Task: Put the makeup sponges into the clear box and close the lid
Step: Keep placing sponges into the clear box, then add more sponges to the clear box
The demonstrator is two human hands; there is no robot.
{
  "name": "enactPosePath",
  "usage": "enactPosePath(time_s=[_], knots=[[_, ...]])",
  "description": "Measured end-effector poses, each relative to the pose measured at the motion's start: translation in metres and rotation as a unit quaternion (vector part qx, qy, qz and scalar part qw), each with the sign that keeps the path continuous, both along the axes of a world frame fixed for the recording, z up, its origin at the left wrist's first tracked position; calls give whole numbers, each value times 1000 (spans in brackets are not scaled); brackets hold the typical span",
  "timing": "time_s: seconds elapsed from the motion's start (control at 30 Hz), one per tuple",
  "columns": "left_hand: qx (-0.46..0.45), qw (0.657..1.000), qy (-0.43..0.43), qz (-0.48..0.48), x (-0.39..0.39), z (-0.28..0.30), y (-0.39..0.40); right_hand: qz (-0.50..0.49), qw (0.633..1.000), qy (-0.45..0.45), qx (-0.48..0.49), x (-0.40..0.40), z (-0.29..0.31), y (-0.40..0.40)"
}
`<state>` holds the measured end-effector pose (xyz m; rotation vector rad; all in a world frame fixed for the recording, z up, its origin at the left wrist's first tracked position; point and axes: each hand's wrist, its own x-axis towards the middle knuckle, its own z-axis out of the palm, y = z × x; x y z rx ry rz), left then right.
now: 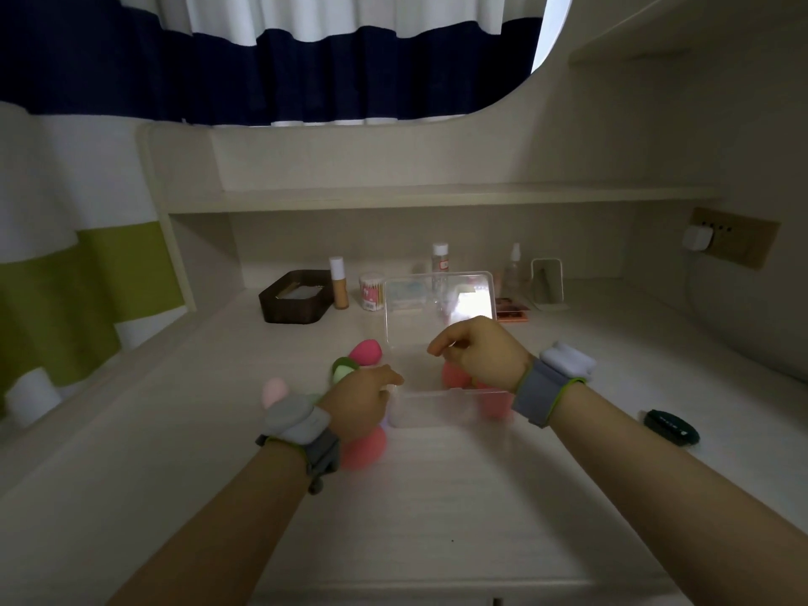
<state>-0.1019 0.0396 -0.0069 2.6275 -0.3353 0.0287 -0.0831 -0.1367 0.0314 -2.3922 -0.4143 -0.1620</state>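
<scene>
On the pale wood-grain surface (pixel 437 496), taking the clear rectangular plastic box (pixel 437 408) as the clock centre, most sponges sit to its left. A pale pink egg-shaped sponge (pixel 274 390) lies out at 9 o'clock, a green sponge (pixel 342 370) and a rosy pink teardrop sponge (pixel 366 352) at about 10 o'clock, and a coral sponge (pixel 363 448) at 8 o'clock, partly under the left wrist.

The left hand (pixel 360 400) presses against the box's left end, probably to steady it; whether its grip is closed on anything I cannot tell, since the fingers are hidden.

The box lies with its long axis running 9 to 3 o'clock, and its hinged clear lid (pixel 439 308) stands up at 12 o'clock, so the mouth faces the person. A coral sponge (pixel 454 376) already lies inside.

The right hand (pixel 478 352) hovers over the opening, fingers loosely curled, grip apparently released, holding nothing I can see.
</scene>
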Motion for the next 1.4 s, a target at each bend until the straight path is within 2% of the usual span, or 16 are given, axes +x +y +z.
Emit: enactPosePath(time_s=[0.1, 0.27, 0.37, 0.57, 0.7, 0.8, 1.03, 1.23, 1.4], knots=[[-11, 1000, 12, 11, 0, 1, 6, 55, 998, 15, -29, -13, 0, 15], [-50, 996, 73, 25, 3, 6, 9, 153, 973, 12, -175, -32, -11, 44], [-16, 997, 63, 31, -1, 11, 10, 170, 959, 8, -228, -35, -18, 55], [5, 997, 79, -16, 4, 12, 12, 180, 948, -22, -263, -36, -34, 65], [-5, 997, 73, 7, 2, 12, 10, 200, 938, -35, -281, -35, -39, 64], [21, 998, 54, 10, -1, 14, 8, 201, 936, -35, -288, -35, -42, 63], [48, 998, 45, 15, 2, 11, 7, 167, 953, -20, -254, -33, -38, 52], [31, 998, 57, -10, 13, 5, 6, 125, 979, 20, -159, -28, -15, 25], [20, 998, 61, -12, 16, 2, 7, 76, 995, 56, -38, -11, 2, -4]])
